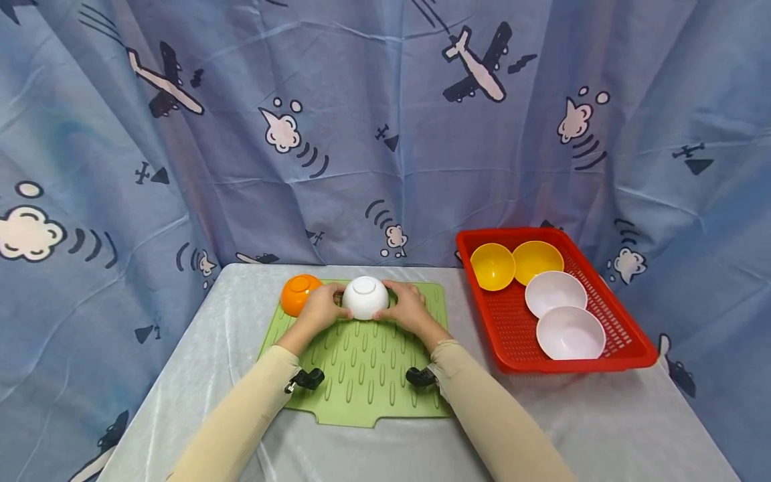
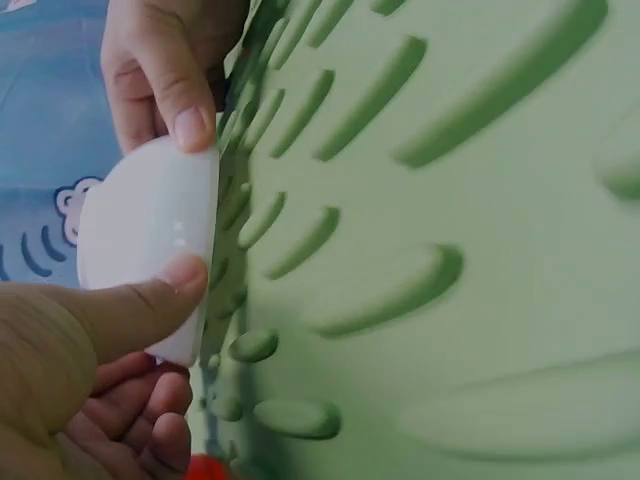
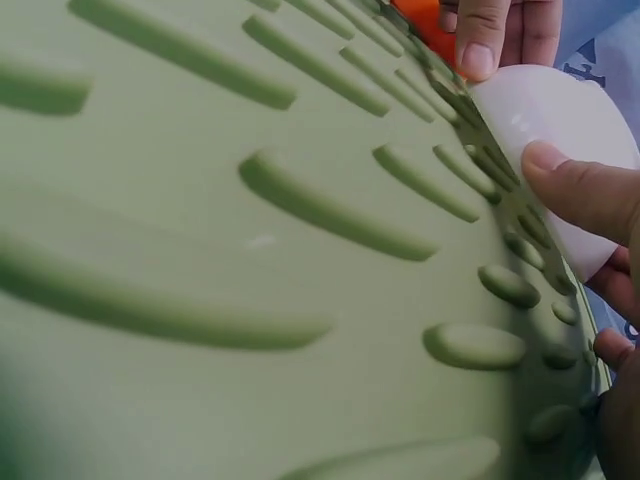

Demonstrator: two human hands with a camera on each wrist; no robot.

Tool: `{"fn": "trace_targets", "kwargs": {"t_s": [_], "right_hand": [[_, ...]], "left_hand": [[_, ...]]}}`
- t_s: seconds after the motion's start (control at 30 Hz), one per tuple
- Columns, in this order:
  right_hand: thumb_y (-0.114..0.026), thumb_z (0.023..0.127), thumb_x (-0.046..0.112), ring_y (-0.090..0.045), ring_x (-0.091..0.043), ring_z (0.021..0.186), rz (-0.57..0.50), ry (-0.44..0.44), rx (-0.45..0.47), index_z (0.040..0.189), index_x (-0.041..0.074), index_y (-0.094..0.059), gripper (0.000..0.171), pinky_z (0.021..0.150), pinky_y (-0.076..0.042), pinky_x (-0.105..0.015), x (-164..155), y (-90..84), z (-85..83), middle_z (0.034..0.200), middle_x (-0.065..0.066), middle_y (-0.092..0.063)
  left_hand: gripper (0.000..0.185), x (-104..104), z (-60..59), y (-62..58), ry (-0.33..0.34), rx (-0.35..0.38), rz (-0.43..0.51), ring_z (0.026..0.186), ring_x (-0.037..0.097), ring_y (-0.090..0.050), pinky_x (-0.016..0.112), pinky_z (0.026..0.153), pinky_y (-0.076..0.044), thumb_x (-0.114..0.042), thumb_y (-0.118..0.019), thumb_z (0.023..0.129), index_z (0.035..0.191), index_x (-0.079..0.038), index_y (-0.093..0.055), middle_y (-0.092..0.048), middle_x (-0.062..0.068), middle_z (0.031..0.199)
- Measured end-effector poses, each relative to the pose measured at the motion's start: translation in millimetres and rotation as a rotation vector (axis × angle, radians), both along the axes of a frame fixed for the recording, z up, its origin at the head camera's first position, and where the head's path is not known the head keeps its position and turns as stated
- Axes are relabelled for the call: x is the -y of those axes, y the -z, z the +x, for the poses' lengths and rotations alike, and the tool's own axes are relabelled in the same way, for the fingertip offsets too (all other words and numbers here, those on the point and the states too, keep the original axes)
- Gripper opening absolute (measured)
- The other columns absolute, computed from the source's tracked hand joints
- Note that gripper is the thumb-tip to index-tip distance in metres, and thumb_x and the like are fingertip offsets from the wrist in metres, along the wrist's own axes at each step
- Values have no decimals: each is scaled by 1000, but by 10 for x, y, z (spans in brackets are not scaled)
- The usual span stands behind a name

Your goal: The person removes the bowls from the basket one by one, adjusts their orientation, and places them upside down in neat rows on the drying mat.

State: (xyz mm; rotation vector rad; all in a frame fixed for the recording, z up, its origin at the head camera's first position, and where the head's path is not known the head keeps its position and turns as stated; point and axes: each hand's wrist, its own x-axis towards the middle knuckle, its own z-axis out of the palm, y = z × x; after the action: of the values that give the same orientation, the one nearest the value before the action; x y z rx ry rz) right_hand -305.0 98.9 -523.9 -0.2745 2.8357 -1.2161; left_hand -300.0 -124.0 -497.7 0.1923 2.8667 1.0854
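Note:
A white bowl [image 1: 366, 299] is upside down at the far part of a green drying mat [image 1: 361, 375], its rim close over the ridges. My left hand [image 1: 322, 309] grips it from the left and my right hand [image 1: 409, 309] from the right. In the left wrist view, both thumbs press the outside of the white bowl [image 2: 150, 230] near its rim, with fingers curled behind it. The right wrist view shows the same two-handed grip on the bowl [image 3: 560, 120]. Just left of my left hand, an orange bowl [image 1: 298, 294] lies upside down on the mat.
A red basket [image 1: 506, 361] stands to the right of the mat. Inside it are two yellow bowls [image 1: 492, 268] and two white bowls [image 1: 570, 335], open side up. A pale cloth covers the table [image 1: 199, 348], and a blue curtain [image 1: 361, 134] with airplanes hangs behind it.

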Motion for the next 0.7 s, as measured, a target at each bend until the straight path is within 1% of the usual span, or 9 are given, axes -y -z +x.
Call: {"fn": "trace_targets", "kwargs": {"t_s": [0.2,0.27,0.37,0.5,0.6,0.7], "right_hand": [[-93,75,33,-31,-36,147,48,9,-5,151,21,-52,87,117,-17,-58,29,23,8,152,-10,-52],[-92,75,33,-31,-35,148,54,12,-5,151,21,-52,87,118,-16,-58,34,18,12,152,-10,-53],[-92,76,34,-32,-34,147,67,5,-10,151,21,-52,86,118,-16,-58,35,12,15,152,-9,-54],[-91,77,36,-33,-34,146,82,-10,-21,152,19,-51,87,117,-16,-57,34,1,14,151,-9,-54],[-90,77,36,-33,-34,146,85,-14,-29,152,18,-51,87,117,-15,-57,33,-4,18,151,-9,-55],[-90,78,37,-33,-34,146,85,-18,-24,153,17,-51,87,118,-15,-57,36,3,37,150,-10,-55]], "left_hand": [[63,-48,27,41,-15,2,-47,108,27,-66,45,95,-54,-13,-91,77,133,-3,-65,-71,13,122],[63,-60,34,32,-18,4,-57,109,27,-66,45,95,-53,-14,-90,78,134,-3,-64,-71,14,123],[64,-79,49,0,-18,-3,-51,116,29,-64,46,100,-52,-14,-89,79,136,-3,-63,-68,15,129],[68,-101,38,-49,17,-68,-35,130,33,-55,48,110,-44,-22,-90,79,139,-6,-61,-61,14,141],[65,-113,3,-56,57,-126,-8,132,31,-49,48,113,-40,-30,-88,82,138,-10,-63,-58,12,142],[58,-113,-36,-27,78,-156,21,130,28,-47,47,112,-40,-32,-85,85,136,-13,-65,-59,9,139]]}}
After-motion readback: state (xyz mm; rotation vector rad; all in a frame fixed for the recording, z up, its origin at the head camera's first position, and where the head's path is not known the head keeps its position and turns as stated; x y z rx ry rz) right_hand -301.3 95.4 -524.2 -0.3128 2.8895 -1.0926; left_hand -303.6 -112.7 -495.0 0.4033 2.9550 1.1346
